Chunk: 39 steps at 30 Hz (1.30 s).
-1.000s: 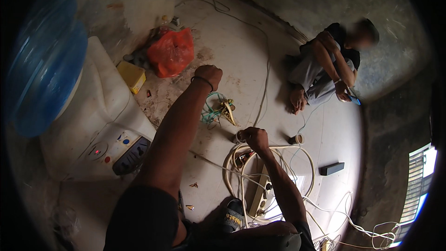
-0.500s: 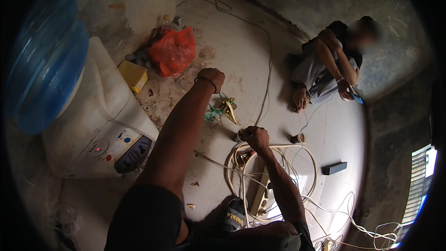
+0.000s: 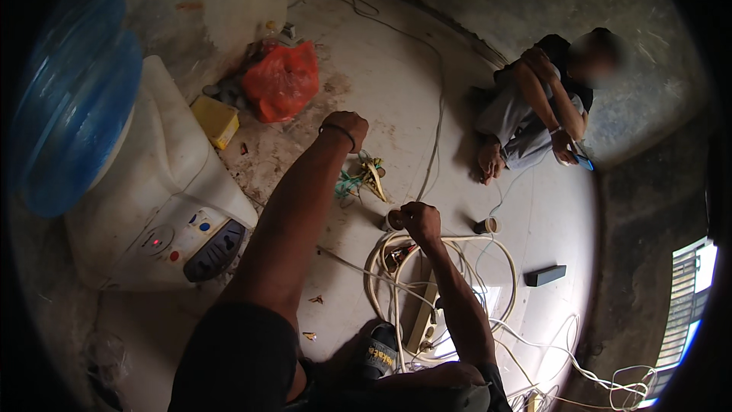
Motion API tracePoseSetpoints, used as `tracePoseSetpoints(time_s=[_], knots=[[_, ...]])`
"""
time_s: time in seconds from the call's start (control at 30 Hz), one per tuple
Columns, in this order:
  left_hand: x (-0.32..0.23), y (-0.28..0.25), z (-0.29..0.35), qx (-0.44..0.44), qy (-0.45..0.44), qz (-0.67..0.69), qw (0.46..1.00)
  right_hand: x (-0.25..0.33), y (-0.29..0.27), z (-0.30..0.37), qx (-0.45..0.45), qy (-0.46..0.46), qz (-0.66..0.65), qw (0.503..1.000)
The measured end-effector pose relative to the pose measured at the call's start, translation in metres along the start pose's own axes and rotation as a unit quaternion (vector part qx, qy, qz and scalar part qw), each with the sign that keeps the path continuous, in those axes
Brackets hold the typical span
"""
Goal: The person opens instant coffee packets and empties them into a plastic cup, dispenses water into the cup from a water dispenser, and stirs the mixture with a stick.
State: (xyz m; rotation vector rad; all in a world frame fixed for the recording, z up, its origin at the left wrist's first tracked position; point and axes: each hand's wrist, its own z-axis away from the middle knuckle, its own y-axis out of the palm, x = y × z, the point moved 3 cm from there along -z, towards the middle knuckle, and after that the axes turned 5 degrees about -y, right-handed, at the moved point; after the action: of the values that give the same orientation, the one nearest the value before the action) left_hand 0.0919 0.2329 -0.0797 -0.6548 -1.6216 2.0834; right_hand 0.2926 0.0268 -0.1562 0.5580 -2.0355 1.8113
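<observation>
My left hand (image 3: 345,129), with a dark band at its wrist, is closed in a fist at the end of my outstretched arm. What it holds, if anything, is hidden. Close below it on the floor lies a tangle of green string and yellowish strips (image 3: 368,175). My right hand (image 3: 422,222) is closed, its fingers pinched over the rim of a small dark cup (image 3: 387,220) standing on the floor. Anything between those fingers is too small to make out. A second small cup (image 3: 485,226) with dark contents stands to the right.
Coiled pale cable (image 3: 512,275) and a power strip (image 3: 422,317) lie below my right hand. A dark oblong box (image 3: 546,275) is farther right. To the left are a water dispenser (image 3: 164,183), a yellow box (image 3: 216,121) and a red plastic bag (image 3: 282,84). A person (image 3: 526,107) sits by the wall holding a phone.
My right hand has shifted very slightly at the cup, and more of the cup's opening shows. The whole view has moved a little. My left hand stays closed in about the same place.
</observation>
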Motion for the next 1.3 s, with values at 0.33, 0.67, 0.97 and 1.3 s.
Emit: tracePoseSetpoints(time_s=[0.33,0.67,0.97,1.3], knots=[[-0.004,-0.002,0.006,0.060,-0.047,0.001,0.997,0.000,-0.001,0.000,0.032,0.017,0.038,0.999],[-0.005,-0.002,0.008,0.098,-0.051,-0.006,0.994,-0.001,0.002,0.004,0.035,0.047,0.037,0.998],[-0.004,-0.006,0.018,0.096,-0.051,-0.007,0.994,-0.006,0.004,0.008,0.016,0.036,0.012,0.999],[-0.003,-0.010,0.021,0.085,-0.040,0.005,0.996,0.000,0.000,0.006,0.042,0.039,0.024,0.998]])
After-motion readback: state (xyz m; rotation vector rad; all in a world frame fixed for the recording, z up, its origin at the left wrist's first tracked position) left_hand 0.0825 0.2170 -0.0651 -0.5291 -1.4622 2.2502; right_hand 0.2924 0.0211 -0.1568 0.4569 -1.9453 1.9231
